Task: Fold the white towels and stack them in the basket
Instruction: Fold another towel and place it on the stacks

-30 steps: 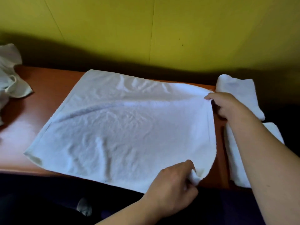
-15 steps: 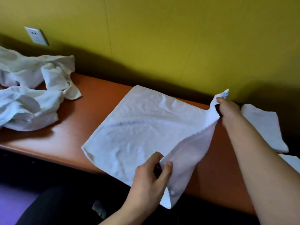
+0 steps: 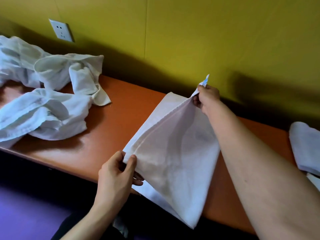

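Observation:
A white towel (image 3: 174,158) lies doubled over on the orange-brown table (image 3: 107,135), its right half brought across to the left. My left hand (image 3: 117,177) pinches the near corner of the upper layer at the table's front edge. My right hand (image 3: 207,97) grips the far corner, slightly lifted, with a small blue tag sticking up above the fingers. A heap of crumpled white towels (image 3: 43,99) sits at the left. Folded white towels (image 3: 304,146) lie at the right edge. No basket is in view.
A yellow wall (image 3: 190,40) runs close behind the table, with a white power socket (image 3: 61,32) at the upper left. Bare tabletop lies between the crumpled heap and the towel I hold. Below the front edge is dark and purple floor.
Both hands carried the towel's right edge over to the left, folding the flat towel in half. The view swung left, bringing in the crumpled heap and the socket.

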`<action>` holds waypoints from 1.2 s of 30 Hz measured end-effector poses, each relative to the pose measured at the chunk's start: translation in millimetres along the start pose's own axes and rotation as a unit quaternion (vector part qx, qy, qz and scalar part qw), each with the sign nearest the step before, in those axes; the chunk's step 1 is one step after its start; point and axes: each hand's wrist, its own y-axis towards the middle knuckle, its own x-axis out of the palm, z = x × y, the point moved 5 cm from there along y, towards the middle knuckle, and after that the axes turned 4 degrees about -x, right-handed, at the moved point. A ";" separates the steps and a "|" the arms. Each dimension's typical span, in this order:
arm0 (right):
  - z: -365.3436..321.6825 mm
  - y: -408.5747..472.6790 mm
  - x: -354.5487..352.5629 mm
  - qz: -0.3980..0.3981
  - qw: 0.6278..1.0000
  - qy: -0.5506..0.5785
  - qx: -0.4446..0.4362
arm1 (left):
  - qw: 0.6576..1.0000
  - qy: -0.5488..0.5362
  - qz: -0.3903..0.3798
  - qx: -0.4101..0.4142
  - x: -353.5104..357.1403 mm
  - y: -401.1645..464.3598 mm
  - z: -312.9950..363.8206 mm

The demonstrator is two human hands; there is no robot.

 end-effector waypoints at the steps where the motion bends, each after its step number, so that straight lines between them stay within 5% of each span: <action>1: 2.6 0.4 9.5 -0.006 1.000 -0.001 -0.002 | 1.000 0.009 0.003 -0.007 -4.6 4.9 -4.4; 9: 29.9 -26.1 33.6 -0.116 0.993 -0.029 -0.010 | 0.976 0.208 0.045 -0.043 -34.6 40.3 -50.2; 17: 118.7 -145.6 -85.3 0.020 0.949 -0.298 -0.102 | 0.929 0.364 0.061 0.011 -33.4 48.5 -52.4; 24: 179.5 -255.2 -124.9 0.043 0.867 -0.497 0.002 | 0.922 0.386 0.011 -0.030 -22.0 61.5 -58.5; 28: 178.0 -275.0 -121.4 0.018 0.916 -0.401 0.010 | 0.935 0.349 -0.019 -0.051 -20.5 51.7 -54.7; 33: 160.7 -289.2 -151.5 0.040 0.970 -0.240 -0.015 | 0.932 0.337 -0.124 0.050 -21.0 4.7 -38.1; 36: 145.8 -298.5 -175.7 0.064 0.986 -0.140 -0.070 | 0.928 0.338 -0.123 0.100 -21.8 -30.4 -28.7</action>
